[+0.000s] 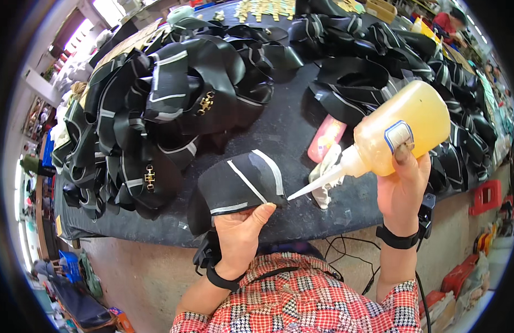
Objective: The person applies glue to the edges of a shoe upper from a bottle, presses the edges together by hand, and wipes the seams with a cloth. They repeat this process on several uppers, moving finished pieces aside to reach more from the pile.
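My left hand (238, 233) holds a black shoe upper piece (234, 183) with white stripe lines, thumb pressed on its lower edge. My right hand (402, 186) grips a translucent yellowish squeeze bottle (404, 125), tilted so its white nozzle (315, 186) points left toward the black piece, its tip just right of the piece's edge and apart from it. Both wrists wear black bands.
A dark worktable (290, 125) bears heaps of black striped shoe uppers, one pile at left (157, 111) and one at right (379, 50). A pink bottle (326, 137) and a white rag (325, 169) lie behind the nozzle. Red containers (485, 195) stand on the floor at right.
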`<state>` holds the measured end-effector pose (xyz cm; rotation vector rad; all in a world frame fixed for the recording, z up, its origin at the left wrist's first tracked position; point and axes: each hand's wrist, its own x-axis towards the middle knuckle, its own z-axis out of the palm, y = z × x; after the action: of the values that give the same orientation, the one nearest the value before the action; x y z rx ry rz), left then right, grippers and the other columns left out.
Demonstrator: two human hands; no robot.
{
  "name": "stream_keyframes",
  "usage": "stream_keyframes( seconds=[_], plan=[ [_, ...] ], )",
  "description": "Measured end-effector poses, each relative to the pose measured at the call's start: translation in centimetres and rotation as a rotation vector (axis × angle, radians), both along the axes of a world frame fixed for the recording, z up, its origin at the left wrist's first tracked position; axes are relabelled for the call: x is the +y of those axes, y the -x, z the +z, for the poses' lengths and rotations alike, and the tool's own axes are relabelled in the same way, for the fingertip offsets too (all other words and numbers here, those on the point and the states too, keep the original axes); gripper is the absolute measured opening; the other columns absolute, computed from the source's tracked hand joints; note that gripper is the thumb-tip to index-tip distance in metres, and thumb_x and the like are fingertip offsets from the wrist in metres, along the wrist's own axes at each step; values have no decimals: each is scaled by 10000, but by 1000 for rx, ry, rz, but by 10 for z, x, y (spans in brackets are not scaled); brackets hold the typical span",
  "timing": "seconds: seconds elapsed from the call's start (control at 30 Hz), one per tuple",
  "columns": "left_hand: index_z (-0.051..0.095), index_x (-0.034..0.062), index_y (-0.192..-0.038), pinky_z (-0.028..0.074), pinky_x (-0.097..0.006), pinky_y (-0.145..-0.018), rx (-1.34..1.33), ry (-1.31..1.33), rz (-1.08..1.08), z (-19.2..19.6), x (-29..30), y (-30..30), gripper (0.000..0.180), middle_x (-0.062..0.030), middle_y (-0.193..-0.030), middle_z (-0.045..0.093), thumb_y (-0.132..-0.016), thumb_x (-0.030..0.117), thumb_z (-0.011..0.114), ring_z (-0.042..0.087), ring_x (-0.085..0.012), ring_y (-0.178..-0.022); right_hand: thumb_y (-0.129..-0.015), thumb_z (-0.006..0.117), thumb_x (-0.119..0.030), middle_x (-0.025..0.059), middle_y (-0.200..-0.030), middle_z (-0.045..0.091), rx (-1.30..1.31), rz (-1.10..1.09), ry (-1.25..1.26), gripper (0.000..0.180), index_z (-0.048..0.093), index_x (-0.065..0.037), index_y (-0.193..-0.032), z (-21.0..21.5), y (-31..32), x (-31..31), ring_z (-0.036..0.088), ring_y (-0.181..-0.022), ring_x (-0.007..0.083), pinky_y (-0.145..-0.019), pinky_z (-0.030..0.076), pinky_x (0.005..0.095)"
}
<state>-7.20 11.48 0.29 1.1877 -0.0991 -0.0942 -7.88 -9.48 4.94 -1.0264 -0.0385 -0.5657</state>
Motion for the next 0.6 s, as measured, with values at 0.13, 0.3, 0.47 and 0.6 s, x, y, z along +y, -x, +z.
stream_keyframes(
  seconds=[0.13, 0.3, 0.47, 0.6],
  plan=[
    [562, -23, -960, 446, -224, -693, -8, -38, -35, -5, -9, -4, 203, -46, -892, 590, -764, -39, 612, 545, -101, -777, -756, 638, -54, 71, -970, 587, -12, -11, 33, 339, 498, 13, -1058, -7, 1, -9, 578, -878, 156, -800, 461, 291],
    [564, -19, -960, 442, -226, -704, -10, -82, -44, -7, -13, -5, 204, -41, -891, 588, -763, -37, 614, 544, -103, -780, -748, 652, -49, 63, -954, 593, -11, -26, 75, 329, 517, 8, -1042, -12, 0, -12, 579, -867, 142, -790, 464, 283],
    [566, -14, -958, 440, -227, -714, 8, -82, -29, -8, -15, -4, 206, -42, -898, 587, -760, -38, 617, 542, -103, -790, -738, 664, -48, 64, -956, 594, -9, -26, 70, 344, 518, 8, -1045, -17, -1, -15, 581, -870, 143, -787, 468, 286],
    [568, -13, -960, 443, -230, -722, 28, -96, -28, -10, -15, -4, 214, -43, -903, 591, -755, -39, 622, 545, -105, -794, -731, 670, -45, 68, -957, 595, -2, -22, 80, 349, 518, 11, -1041, -19, -1, -14, 582, -873, 148, -791, 470, 289]
  ],
)
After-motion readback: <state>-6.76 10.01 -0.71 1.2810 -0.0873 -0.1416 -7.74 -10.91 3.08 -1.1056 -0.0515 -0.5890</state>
